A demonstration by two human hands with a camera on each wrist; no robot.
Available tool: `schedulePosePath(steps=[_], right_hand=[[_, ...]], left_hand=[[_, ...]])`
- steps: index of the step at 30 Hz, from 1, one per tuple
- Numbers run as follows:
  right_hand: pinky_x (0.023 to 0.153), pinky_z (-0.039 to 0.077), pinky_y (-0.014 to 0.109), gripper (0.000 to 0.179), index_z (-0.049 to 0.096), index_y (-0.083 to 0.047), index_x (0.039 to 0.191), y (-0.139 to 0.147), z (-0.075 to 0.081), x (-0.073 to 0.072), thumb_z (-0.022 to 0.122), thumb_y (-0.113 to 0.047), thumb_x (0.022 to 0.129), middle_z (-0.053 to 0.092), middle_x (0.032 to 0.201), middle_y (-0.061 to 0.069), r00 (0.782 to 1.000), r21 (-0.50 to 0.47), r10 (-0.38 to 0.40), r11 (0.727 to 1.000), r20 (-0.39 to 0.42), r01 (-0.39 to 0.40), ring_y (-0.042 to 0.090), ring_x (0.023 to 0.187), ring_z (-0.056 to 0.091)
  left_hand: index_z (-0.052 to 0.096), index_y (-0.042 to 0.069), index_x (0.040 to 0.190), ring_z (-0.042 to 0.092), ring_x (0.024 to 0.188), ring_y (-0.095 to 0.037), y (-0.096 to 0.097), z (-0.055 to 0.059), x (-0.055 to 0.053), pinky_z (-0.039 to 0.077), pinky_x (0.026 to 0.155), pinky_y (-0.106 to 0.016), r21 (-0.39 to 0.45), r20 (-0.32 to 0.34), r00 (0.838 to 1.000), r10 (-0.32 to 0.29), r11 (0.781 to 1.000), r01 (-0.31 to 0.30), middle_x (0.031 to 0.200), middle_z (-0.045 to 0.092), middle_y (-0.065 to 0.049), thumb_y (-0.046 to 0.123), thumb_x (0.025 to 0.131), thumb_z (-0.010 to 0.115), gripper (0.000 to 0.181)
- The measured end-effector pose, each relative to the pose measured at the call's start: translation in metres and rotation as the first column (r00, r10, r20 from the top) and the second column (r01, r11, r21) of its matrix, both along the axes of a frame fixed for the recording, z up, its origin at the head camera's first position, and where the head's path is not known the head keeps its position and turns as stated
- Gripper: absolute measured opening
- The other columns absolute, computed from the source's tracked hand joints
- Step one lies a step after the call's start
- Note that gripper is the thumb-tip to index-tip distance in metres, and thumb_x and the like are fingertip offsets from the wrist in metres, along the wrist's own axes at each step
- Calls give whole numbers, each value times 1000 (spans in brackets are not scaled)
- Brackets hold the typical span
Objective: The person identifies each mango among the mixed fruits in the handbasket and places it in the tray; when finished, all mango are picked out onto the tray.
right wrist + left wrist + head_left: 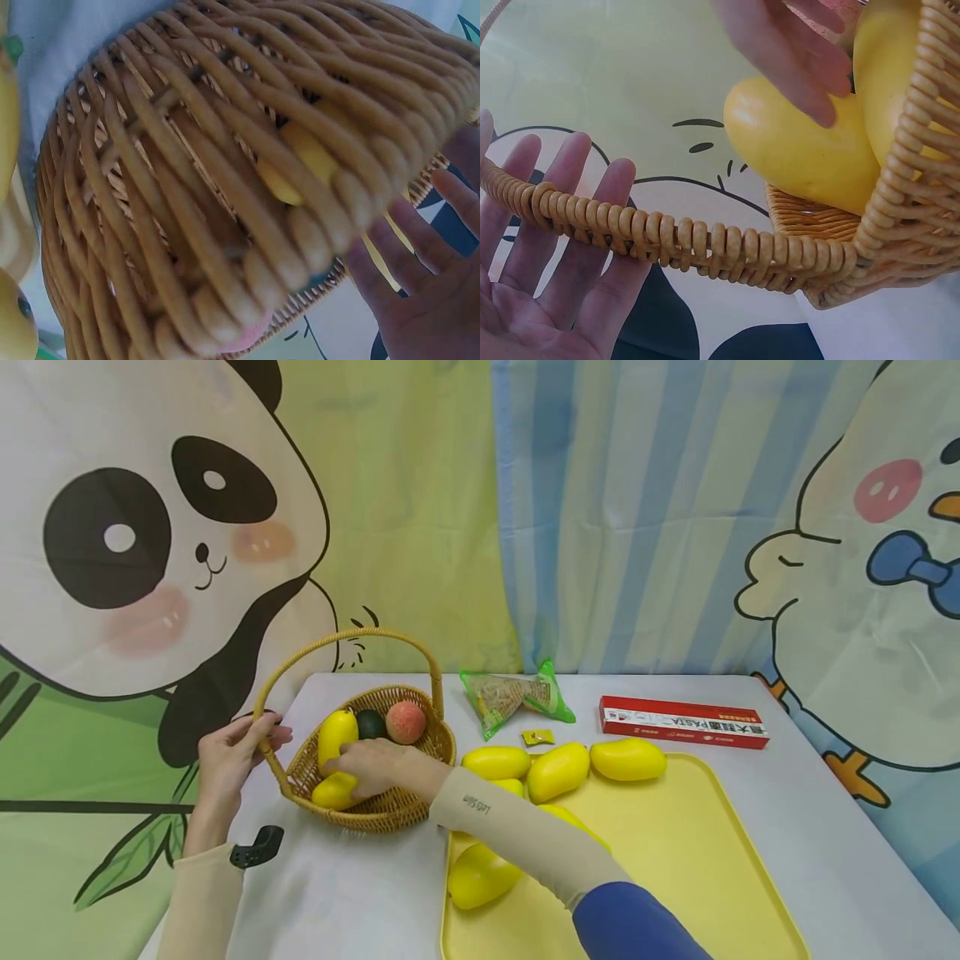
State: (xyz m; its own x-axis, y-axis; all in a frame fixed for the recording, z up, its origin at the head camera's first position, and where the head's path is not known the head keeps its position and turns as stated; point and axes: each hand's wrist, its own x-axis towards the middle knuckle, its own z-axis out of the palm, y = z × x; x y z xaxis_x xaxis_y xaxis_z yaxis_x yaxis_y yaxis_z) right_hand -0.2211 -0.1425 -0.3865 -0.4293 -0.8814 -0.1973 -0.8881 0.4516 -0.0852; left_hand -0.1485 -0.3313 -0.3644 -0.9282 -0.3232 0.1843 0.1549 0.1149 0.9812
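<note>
A wicker basket (416, 802) holds two yellow mangoes (336, 737), a dark green fruit (371, 724) and a peach (406, 722). One mango (802, 142) lies near the basket's left end, close under my right hand (378, 767). That hand reaches over the rim, and its fingers look extended in the right wrist view, curled round nothing. My left hand (228, 756) is at the left side of the basket handle (262, 693). In the left wrist view its fingers (562, 187) stretch out behind the handle, spread and nearly straight.
Several mangoes (558, 772) lie on and along a yellow tray (675, 860) to the right, partly hidden by my right sleeve. Behind it are a green-edged snack bag (510, 697), a small yellow packet (537, 737) and a red pasta box (682, 722). A printed curtain (405, 527) hangs behind the table.
</note>
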Motion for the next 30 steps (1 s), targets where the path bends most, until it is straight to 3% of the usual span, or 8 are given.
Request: schedulePosePath(steps=[5, 11, 26, 30], right_hand=[[81, 49, 21, 57, 46, -33, 141, -4, -6, 2, 69, -36, 88, 54, 125, -6, 999, 44, -7, 999, -36, 9, 5, 99, 53], [76, 50, 21, 59, 46, -33, 141, -8, -9, 5, 70, -37, 87, 53, 123, -5, 996, 81, 3, 997, -86, 4, 5, 90, 51], [80, 50, 23, 68, 35, -36, 145, -6, -19, 4, 69, -40, 87, 54, 120, -6, 997, 129, -31, 991, -76, 41, 7, 92, 53], [79, 49, 23, 61, 37, -36, 142, -6, -21, 5, 67, -36, 90, 56, 109, -7, 998, 121, -26, 992, -59, 33, 9, 89, 52]], left_hand=[[73, 7, 100, 70, 72, -7, 0, -1, 0, 55, 69, -16, -10, 4, 1000, 11, 1000, -11, 75, 74, 5, 27, 90, 68, 23], [73, 8, 98, 70, 72, -6, -1, -2, -2, 56, 68, -16, 20, -16, 1000, -18, 1000, 18, 76, 74, 4, 23, 90, 67, 18], [74, 10, 97, 70, 72, -7, -2, -3, -2, 55, 68, -16, 27, -19, 999, -26, 999, 27, 76, 74, 3, 20, 92, 66, 14], [72, 5, 102, 70, 71, -7, -1, -2, -1, 55, 68, -15, 12, -13, 1000, -24, 1000, 24, 76, 74, 4, 21, 92, 65, 20]])
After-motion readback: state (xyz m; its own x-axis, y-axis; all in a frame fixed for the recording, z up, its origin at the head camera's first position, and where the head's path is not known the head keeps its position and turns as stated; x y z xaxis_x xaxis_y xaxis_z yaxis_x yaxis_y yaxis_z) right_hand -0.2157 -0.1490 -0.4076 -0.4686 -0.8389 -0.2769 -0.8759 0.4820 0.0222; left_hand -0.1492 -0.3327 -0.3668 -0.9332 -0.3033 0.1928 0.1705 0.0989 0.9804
